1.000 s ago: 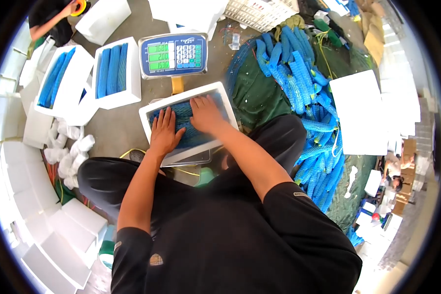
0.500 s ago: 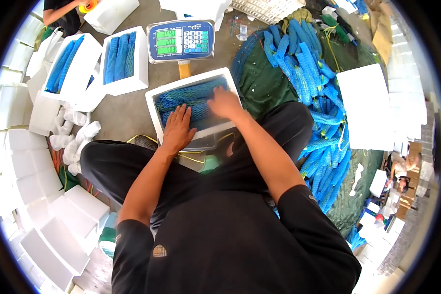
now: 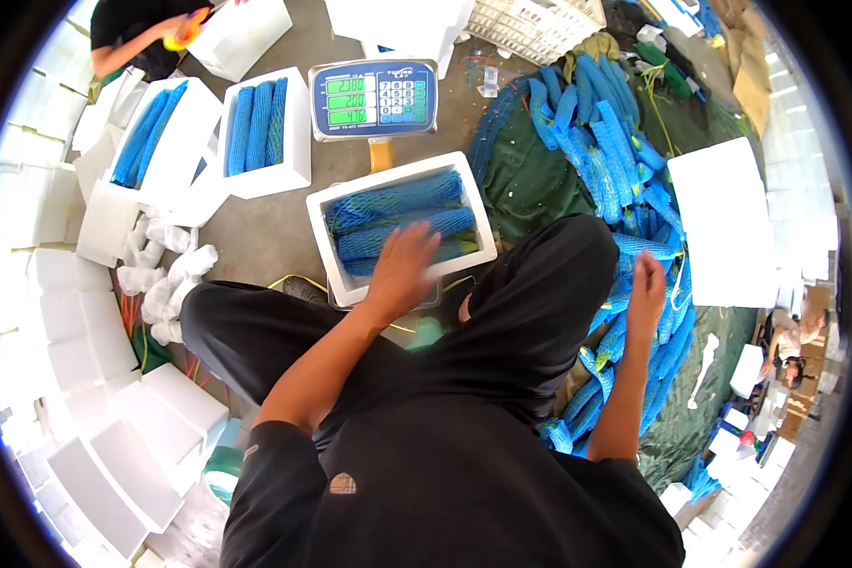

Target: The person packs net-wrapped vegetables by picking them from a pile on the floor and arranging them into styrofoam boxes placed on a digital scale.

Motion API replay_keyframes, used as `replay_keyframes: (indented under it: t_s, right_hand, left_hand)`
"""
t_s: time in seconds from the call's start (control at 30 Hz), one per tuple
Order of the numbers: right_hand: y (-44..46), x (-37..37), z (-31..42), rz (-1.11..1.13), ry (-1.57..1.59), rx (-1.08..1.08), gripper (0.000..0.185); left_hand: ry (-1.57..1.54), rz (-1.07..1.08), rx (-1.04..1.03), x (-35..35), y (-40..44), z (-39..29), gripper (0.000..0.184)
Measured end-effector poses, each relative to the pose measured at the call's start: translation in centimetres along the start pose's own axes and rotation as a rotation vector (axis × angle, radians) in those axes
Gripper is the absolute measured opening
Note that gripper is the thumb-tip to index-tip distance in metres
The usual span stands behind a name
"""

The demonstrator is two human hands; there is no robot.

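Observation:
A white foam box [image 3: 320, 220] stands before me, holding long rolls wrapped in blue mesh netting [image 3: 398, 201]; what is inside the netting I cannot make out. Over the box's near side is my left hand [image 3: 402, 270], slightly blurred, its fingers stretched out across the lower rolls and gripping nothing. My right hand [image 3: 646, 293] is off to the right, above a heap of similar blue netted rolls [image 3: 625, 170]. Its fingers point forward, extended, with nothing visible in them. A digital scale display [image 3: 374, 99] is mounted on a yellow post behind the box.
Two foam boxes with blue rolls [image 3: 267, 133] stand at the back left. A white foam lid [image 3: 724, 222] lies right of the heap, on a dark green sheet [image 3: 530, 180]. Stacked foam boxes [image 3: 114, 483] line the left. Another person [image 3: 137, 38] works at the far left.
My right hand has left the box and moved right to the heap. My left hand has shifted right over the rolls. The scale's readings have changed, and the view has shifted slightly.

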State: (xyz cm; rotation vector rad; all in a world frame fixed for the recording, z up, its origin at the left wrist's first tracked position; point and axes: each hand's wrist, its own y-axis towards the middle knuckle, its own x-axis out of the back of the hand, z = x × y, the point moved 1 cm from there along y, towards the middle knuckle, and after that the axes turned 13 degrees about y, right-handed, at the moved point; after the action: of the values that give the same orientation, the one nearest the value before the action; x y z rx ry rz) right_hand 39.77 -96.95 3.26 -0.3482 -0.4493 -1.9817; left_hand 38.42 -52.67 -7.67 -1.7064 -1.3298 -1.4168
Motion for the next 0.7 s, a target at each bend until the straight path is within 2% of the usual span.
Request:
replay_keyframes:
  t_s: [0.07,0.13,0.17,0.2,0.23,0.27,0.3,0.33,0.4,0.5,0.7]
  right_hand:
    - [-2.1,2.5,-7.8,0.131,-0.02,-0.237,0.032]
    - [-6.4,3.3,-15.0,0.304,0.145,-0.172,0.029]
    - [-8.8,3.3,-20.0,0.364,0.249,-0.23,0.027]
    - [-12.1,3.2,-25.1,0.356,0.352,-0.437,0.03]
    - [-15.2,2.5,-27.4,0.311,0.468,-0.636,0.034]
    - [-15.0,0.3,-19.1,0.394,0.379,-0.778,0.037]
    - [-17.9,-0.5,-24.4,0.403,0.455,-0.772,0.038]
    - [-18.7,-1.0,-21.9,0.422,0.402,-0.885,0.039]
    - [-21.8,-1.8,-26.9,0.403,0.427,-1.003,0.039]
    - [-24.0,-2.0,-27.9,0.327,0.342,-1.044,0.037]
    - [-23.7,0.4,-31.2,0.192,0.365,-1.141,0.032]
  left_hand:
    - [0.002,0.034,-0.007,-0.4,0.2,-0.4,0.092]
    - [0.014,0.096,-0.018,-0.7,0.1,-0.7,0.099]
    - [0.075,0.134,0.007,-0.8,-0.4,-0.4,0.102]
    - [0.109,0.161,-0.009,-1.7,-0.3,-0.1,0.105]
    - [0.186,0.09,-0.069,-3.1,-0.4,0.6,0.104]
    - [0.379,-0.014,-0.131,-6.2,-0.6,2.1,0.103]
    - [0.275,0.039,-0.12,-5.2,-0.2,1.6,0.103]
    - [0.196,0.091,-0.101,-3.5,0.3,0.5,0.1]
    - [0.24,0.23,-0.119,-2.2,1.2,-0.2,0.103]
    - [0.288,0.245,-0.167,-1.9,1.5,0.4,0.105]
    - [0.314,0.276,-0.182,-1.0,3.4,1.5,0.103]
